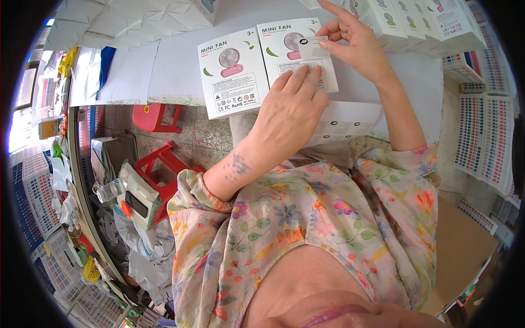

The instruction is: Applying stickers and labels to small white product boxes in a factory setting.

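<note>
Two white fan boxes (228, 71), each with a pink fan picture and green leaves, lie side by side at the table's front edge. My left hand (292, 106) lies on the lower part of the right-hand fan box (273, 46), its fingers stretched flat over the printed panel. Above it, my right hand (353, 46) pinches the edge of a small pale sticker (313, 48) with a black mark between thumb and forefinger. This sticker lies against the box face beside the fan picture. A sheet of similar stickers (350, 121) hangs below the table edge, partly behind my left hand.
More white boxes (462, 24) stand in a row at the far right. Folded white cartons (126, 22) cover the far left of the table (175, 71). Red stools (156, 117), a bag with a phone (136, 203) and plastic bags are on the left; stacked printed sheets (478, 136) are on the right.
</note>
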